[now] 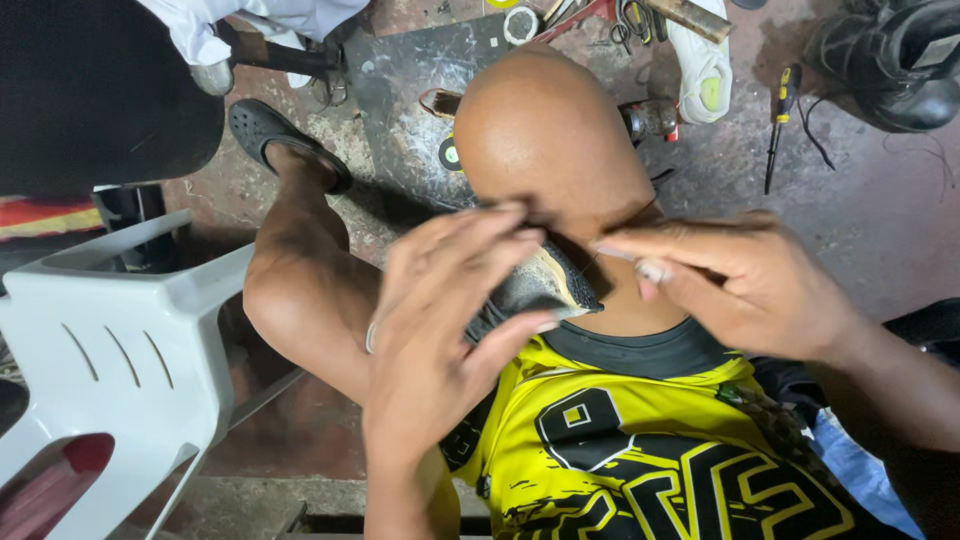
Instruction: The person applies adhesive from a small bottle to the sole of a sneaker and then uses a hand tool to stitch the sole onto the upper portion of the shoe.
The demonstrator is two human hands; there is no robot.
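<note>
Leftmost, a white plastic chair (110, 330), cut off by the frame's left edge. Next, left hand (435, 330), fingers (470, 235) curled round a dark shoe (535, 285), gripping it, most of the shoe hidden behind the palm. Then right hand (745, 285), fingers pinched shut just right of the shoe's pale sole edge; too small to tell what sits between them. Farther right on the floor (880, 210), a yellow-handled screwdriver (782, 120), partly blurred.
</note>
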